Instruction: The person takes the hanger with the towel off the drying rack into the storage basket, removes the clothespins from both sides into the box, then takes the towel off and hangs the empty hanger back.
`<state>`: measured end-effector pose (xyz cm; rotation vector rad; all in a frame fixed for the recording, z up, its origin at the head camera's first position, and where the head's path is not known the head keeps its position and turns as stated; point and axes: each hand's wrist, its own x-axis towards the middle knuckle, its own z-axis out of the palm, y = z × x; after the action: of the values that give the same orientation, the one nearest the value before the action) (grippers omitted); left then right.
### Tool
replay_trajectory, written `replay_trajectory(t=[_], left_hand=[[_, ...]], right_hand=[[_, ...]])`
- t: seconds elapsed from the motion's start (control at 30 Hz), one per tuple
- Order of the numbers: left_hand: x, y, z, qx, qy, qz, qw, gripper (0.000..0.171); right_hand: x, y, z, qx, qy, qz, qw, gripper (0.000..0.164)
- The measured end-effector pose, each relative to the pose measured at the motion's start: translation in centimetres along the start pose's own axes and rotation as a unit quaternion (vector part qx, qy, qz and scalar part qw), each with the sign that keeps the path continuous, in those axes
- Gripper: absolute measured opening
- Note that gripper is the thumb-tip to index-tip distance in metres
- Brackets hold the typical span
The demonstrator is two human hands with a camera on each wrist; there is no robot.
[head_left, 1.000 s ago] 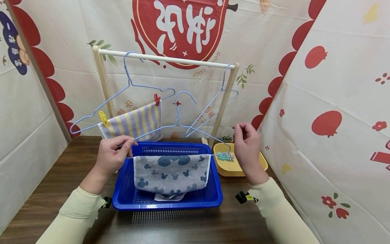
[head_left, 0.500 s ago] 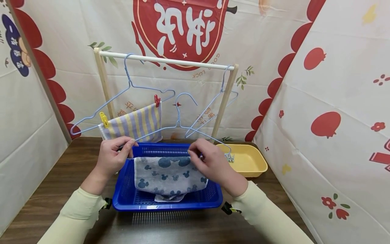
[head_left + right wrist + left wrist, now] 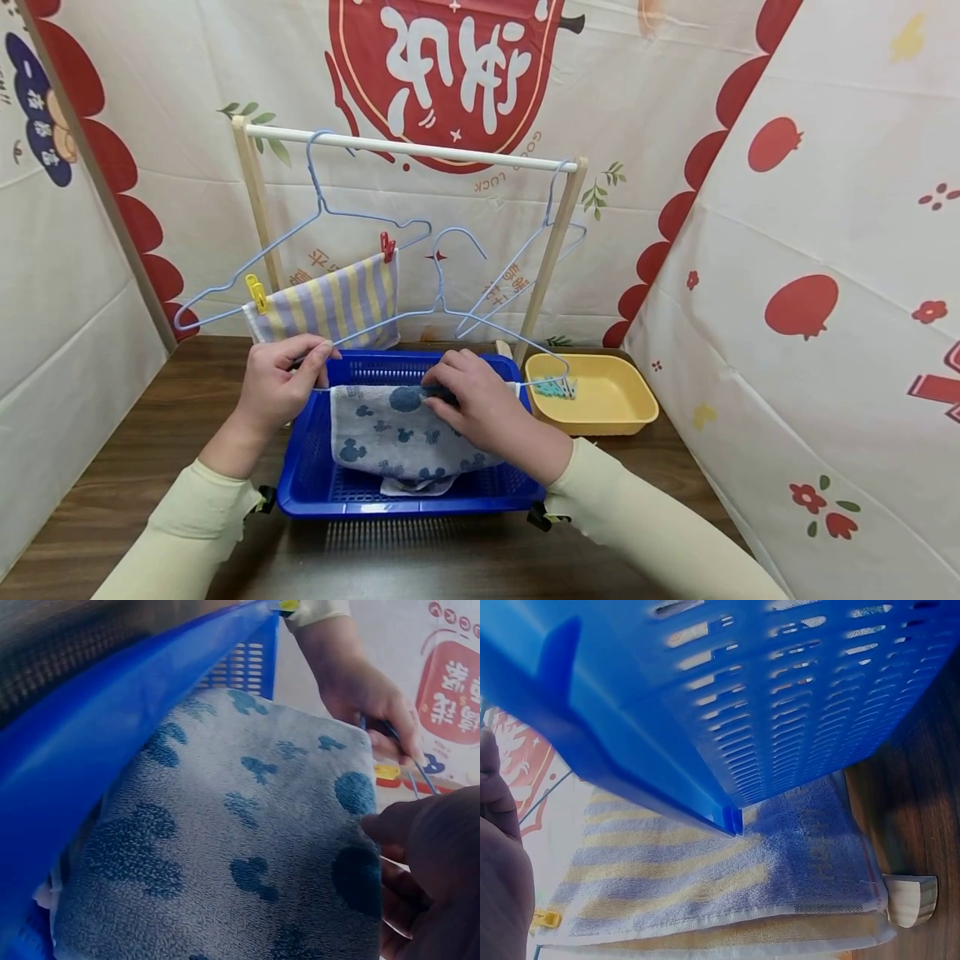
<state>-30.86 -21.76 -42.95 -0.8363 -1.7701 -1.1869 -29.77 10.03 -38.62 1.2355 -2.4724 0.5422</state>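
Note:
My left hand (image 3: 281,377) pinches the left end of a light-blue wire hanger (image 3: 439,292), held over a blue basket (image 3: 420,507). Folded across the hanger's bottom bar is a grey towel (image 3: 390,429) with dark blue mouse-head prints. At the towel's top edge, right of its middle, my right hand (image 3: 480,400) pinches the cloth. In the right wrist view the thumb (image 3: 390,825) lies on the towel's front, with the other fingers behind the edge. Some white cloth (image 3: 416,486) shows under the towel inside the basket.
Behind stands a rack (image 3: 412,147) carrying a hanger with a striped towel (image 3: 337,292), held by a yellow clothespin (image 3: 257,293) and a red clothespin (image 3: 387,247). Another hanger (image 3: 550,204) hangs at the right post. A yellow tray (image 3: 618,400) holds several clothespins (image 3: 553,387).
My right hand has moved left from beside the hanger's right end, over the towel's right part, to the towel's top edge. The left hand and hanger have stayed nearly still.

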Motion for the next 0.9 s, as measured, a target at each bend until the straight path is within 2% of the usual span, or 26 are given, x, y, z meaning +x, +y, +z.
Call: replay_trajectory(t=[0.13,0.43,0.9], left_hand=[[-0.03,-0.02,0.09,-0.002,-0.001,0.001,1.0,0.026],[-0.01,-0.03,0.27,-0.007,-0.001,0.003,1.0,0.027],[0.05,0.09,0.27,-0.004,-0.003,0.002,1.0,0.024]], right_hand=[[0.03,0.02,0.32,-0.005,-0.009,0.004,1.0,0.008],[-0.09,0.11,0.39,-0.001,0.011,0.015,1.0,0.006],[0.05,0.31,0.33,0.014,0.017,0.009,1.0,0.006]])
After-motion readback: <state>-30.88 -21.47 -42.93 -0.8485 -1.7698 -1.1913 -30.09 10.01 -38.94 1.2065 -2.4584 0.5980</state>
